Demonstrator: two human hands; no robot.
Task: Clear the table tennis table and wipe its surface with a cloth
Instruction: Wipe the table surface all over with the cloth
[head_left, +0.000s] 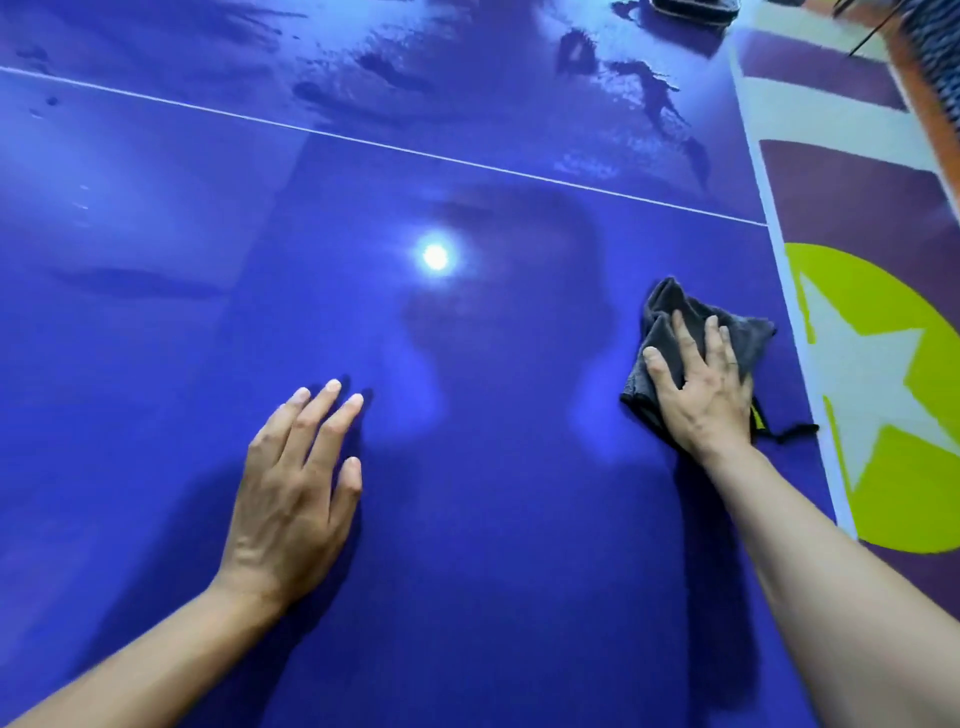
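One crumpled grey cloth (661, 314) under right hand (702, 391) on glossy blue table (234, 291).

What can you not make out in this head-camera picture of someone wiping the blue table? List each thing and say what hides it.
1. Dark object, head view: cut off by the top edge, so its kind is unclear.
2. Striped thing, head view, top right corner: blurred and cut off.
3. Cloth, head view: its middle is hidden under the right hand.
4. Table, head view: its left and near edges lie outside the frame.
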